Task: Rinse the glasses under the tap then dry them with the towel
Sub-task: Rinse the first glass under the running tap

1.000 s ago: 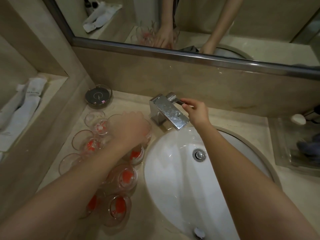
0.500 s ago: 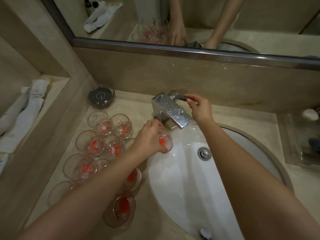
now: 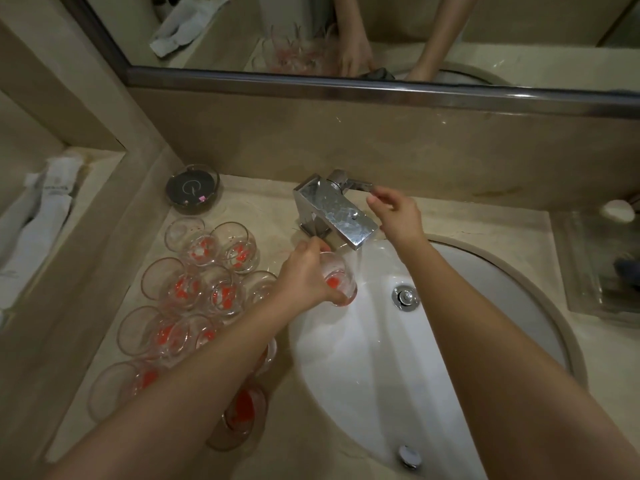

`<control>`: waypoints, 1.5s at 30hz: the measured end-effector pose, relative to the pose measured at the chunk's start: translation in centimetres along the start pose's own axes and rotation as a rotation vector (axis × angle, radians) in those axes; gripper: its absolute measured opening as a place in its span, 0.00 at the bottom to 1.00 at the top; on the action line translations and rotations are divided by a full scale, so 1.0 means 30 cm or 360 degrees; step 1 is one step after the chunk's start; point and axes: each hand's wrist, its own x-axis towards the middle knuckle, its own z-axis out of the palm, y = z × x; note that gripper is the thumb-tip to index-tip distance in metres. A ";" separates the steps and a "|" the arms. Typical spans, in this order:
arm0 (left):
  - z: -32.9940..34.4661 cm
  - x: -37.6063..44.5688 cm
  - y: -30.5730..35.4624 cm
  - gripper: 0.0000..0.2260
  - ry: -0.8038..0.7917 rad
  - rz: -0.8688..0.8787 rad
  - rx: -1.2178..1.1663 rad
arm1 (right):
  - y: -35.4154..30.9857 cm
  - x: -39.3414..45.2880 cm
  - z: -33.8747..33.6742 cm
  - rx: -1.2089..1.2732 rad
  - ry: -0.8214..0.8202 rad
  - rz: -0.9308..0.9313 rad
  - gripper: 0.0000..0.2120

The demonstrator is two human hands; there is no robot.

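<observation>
On your left, the unwashed glasses (image 3: 194,292) stand packed rim to rim on the bench (image 3: 273,202), right under your left forearm; a careless sweep back likely topples several. Your left hand (image 3: 304,275) wraps its grip around 1 glass (image 3: 337,280), held at the edge of the stream over the sink (image 3: 374,358). Once wet it may slip and crack against the basin. Your right hand (image 3: 398,213) pinches the tap (image 3: 336,213) lever; too much flow could splash the bench.
</observation>
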 end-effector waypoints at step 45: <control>0.137 0.160 0.068 0.11 -0.0707 -0.0473 -0.1542 | 0.224 -0.231 -0.142 0.0893 -0.0512 0.0856 0.14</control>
